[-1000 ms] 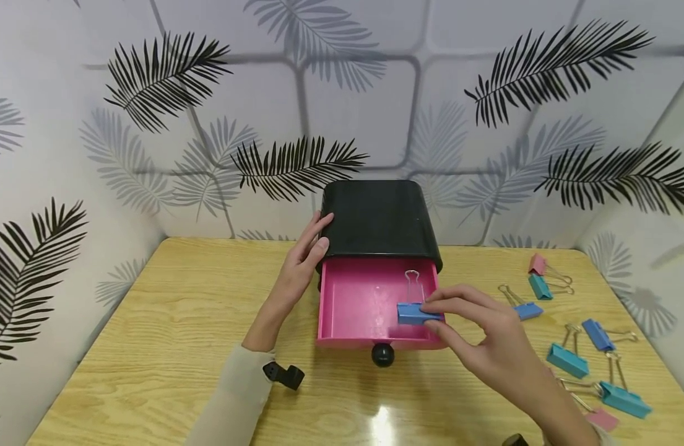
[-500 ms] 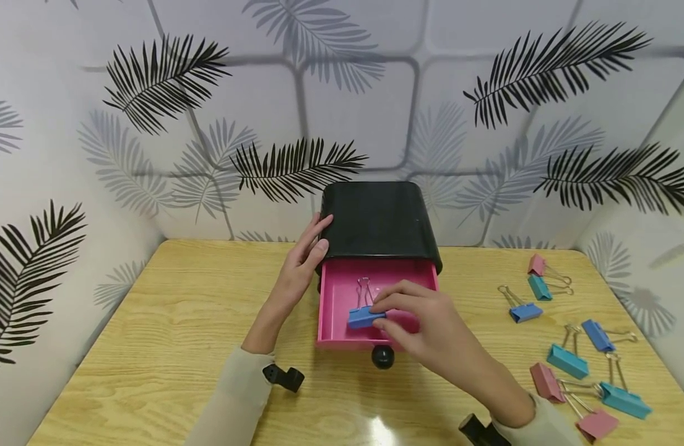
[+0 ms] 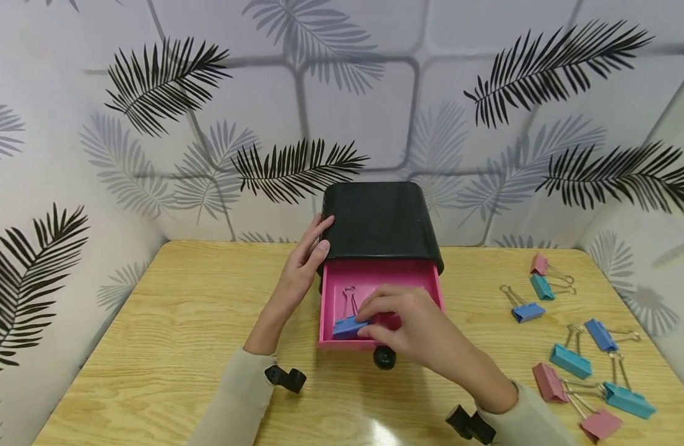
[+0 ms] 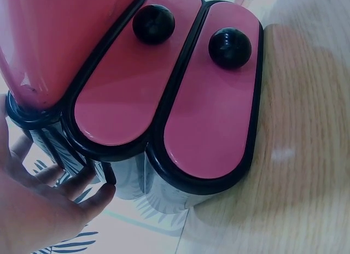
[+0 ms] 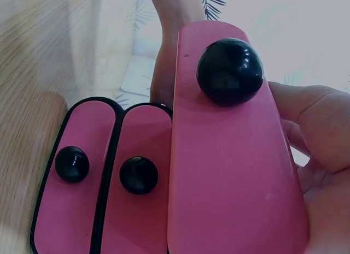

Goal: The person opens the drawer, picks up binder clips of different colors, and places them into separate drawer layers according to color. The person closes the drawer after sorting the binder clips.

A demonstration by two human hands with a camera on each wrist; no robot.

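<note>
**Blue clip (image 3: 346,328) in pinch inside the pink drawer (image 3: 332,300)**

The right hand (image 3: 403,316) reaches in from the right, thumb and fingers clamped on the clip's right end, near the drawer's front-left corner. The clip's long axis lies roughly left to right; its wire handle points towards the black cabinet (image 3: 377,223). The left hand (image 3: 294,272) touches the cabinet's left side, fingers slightly apart.

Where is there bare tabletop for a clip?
Widest: the table left of the left arm, out to the left edge. Smaller: the strip between the black cabinet and the binder clips. Crowded: the right side, where those eight clips lie, and the front of the open drawer, where the right hand grips a blue clip.
</note>
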